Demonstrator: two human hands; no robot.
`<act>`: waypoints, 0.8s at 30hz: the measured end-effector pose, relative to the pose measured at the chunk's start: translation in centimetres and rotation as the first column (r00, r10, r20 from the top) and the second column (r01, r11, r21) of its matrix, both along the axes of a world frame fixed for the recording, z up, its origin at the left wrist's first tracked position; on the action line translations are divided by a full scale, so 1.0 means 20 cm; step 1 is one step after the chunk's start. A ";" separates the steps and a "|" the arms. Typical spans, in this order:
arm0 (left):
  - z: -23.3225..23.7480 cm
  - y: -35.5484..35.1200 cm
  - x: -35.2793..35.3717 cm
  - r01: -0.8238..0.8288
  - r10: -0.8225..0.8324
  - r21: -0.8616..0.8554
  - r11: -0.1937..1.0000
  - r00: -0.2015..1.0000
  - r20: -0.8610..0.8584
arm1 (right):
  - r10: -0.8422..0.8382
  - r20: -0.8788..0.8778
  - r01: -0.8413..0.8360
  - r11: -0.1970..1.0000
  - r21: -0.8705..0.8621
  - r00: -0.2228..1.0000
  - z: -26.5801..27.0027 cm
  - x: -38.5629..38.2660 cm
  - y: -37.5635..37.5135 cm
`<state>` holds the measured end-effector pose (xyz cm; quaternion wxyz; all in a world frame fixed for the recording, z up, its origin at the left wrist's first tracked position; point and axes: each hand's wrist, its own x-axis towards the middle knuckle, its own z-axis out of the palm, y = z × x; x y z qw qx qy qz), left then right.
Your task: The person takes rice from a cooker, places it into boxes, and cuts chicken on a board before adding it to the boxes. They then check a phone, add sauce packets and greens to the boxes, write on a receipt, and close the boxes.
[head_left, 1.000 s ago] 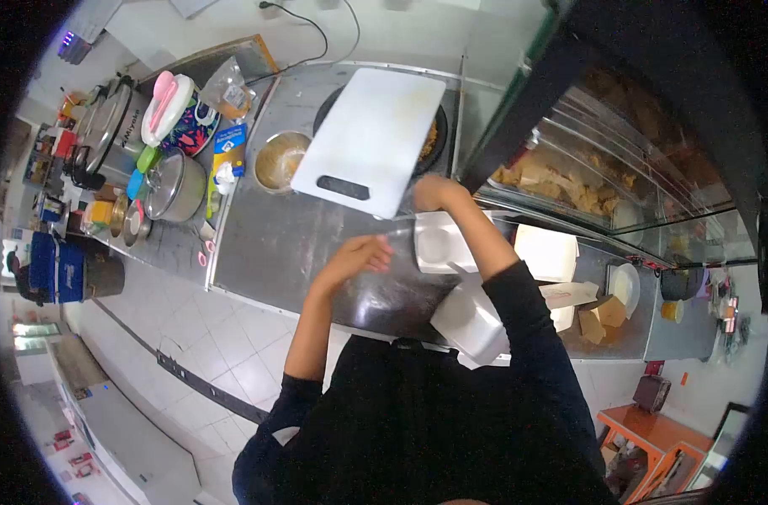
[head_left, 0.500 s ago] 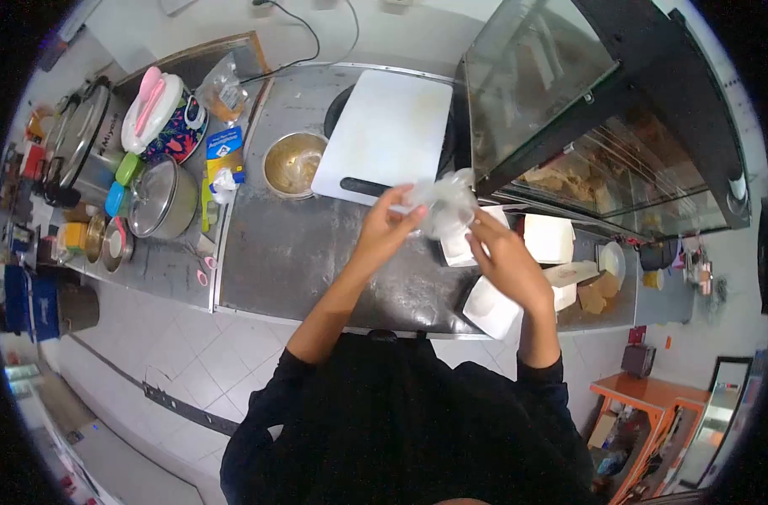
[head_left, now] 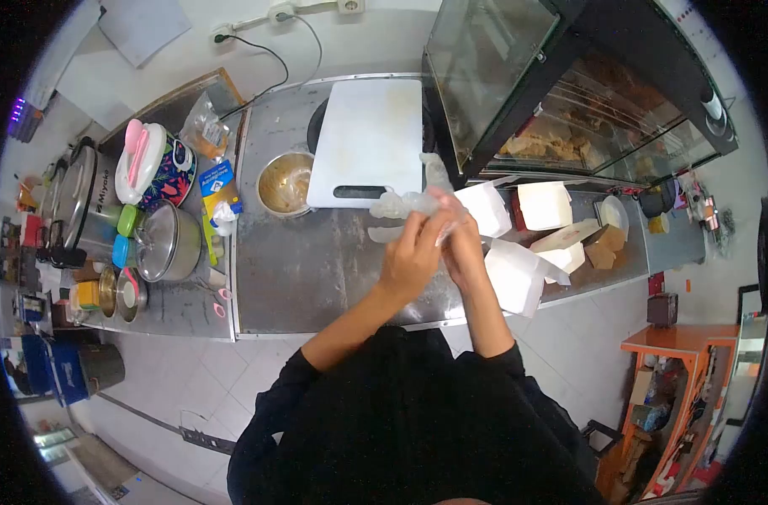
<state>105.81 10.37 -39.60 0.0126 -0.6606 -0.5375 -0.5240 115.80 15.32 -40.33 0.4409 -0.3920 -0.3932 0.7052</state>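
Observation:
Over the dark metal counter (head_left: 317, 278), my two hands are close together and touching. My left hand (head_left: 413, 257) is closed, its fingers pinching a thin, clear plastic glove (head_left: 405, 204). Right beside it, my right hand (head_left: 464, 246) is raised with its fingers bunched at the same plastic; left fingers and plastic partly cover them. The limp, crumpled plastic sticks out beyond both hands, upward and to the left. Just past it lies a white cutting board (head_left: 367, 135). Open white boxes (head_left: 514, 273) stand to the right of my hands.
A metal bowl (head_left: 285, 185) sits left of the board. A glass display case (head_left: 569, 126) rises at the back right. The left side holds a lidded pot (head_left: 167, 240), a floral container (head_left: 169, 172), a blue-yellow packet (head_left: 218, 187) and pink-handled scissors (head_left: 221, 301).
My hands have come together from a spread position, and the plastic between them now sticks out above and left. The view has shifted, with more of the back wall showing.

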 end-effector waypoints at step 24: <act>-0.22 -0.33 0.16 0.496 -0.474 -0.104 0.862 0.862 0.180 | -0.220 -0.416 0.290 0.951 0.112 0.882 0.12 0.03 0.09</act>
